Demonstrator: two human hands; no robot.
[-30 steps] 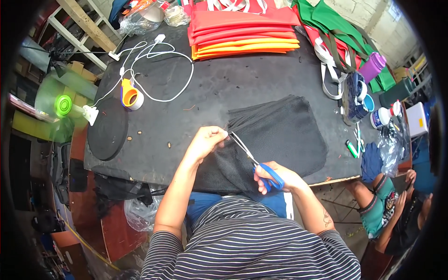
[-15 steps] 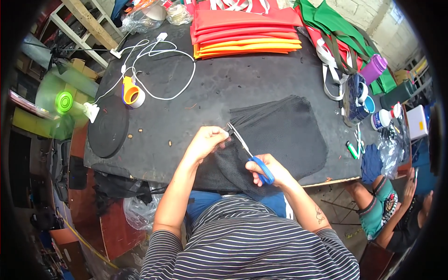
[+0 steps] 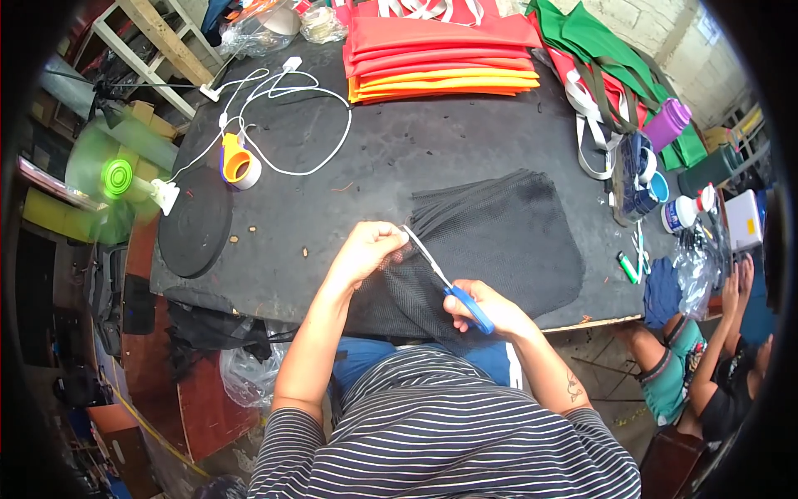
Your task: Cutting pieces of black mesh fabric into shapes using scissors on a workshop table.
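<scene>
Black mesh fabric (image 3: pixel 524 241) lies spread over the near middle of the table, gathered into folds along its far left edge. A raised part of it is pinched between thumb and fingers of my left hand (image 3: pixel 371 249). In my right hand (image 3: pixel 490 312) is a pair of scissors (image 3: pixel 472 309) with blue handles. Its blades point away and to the left, their tips beside my left fingertips at the mesh. The blades look nearly closed. What exactly lies between them is too small to tell.
Stacked red and orange bags (image 3: pixel 440 62) stand at the far side. A tape dispenser (image 3: pixel 239 165), white cable (image 3: pixel 328 158) and black disc (image 3: pixel 195 224) lie left, near a spinning clip fan (image 3: pixel 118 177). A green lighter (image 3: pixel 628 268) lies right. Another person (image 3: pixel 706 366) sits beyond the right edge.
The scissors' blades have come closer together, and my right hand has shifted slightly right and nearer to me. My left hand keeps its pinch on the mesh.
</scene>
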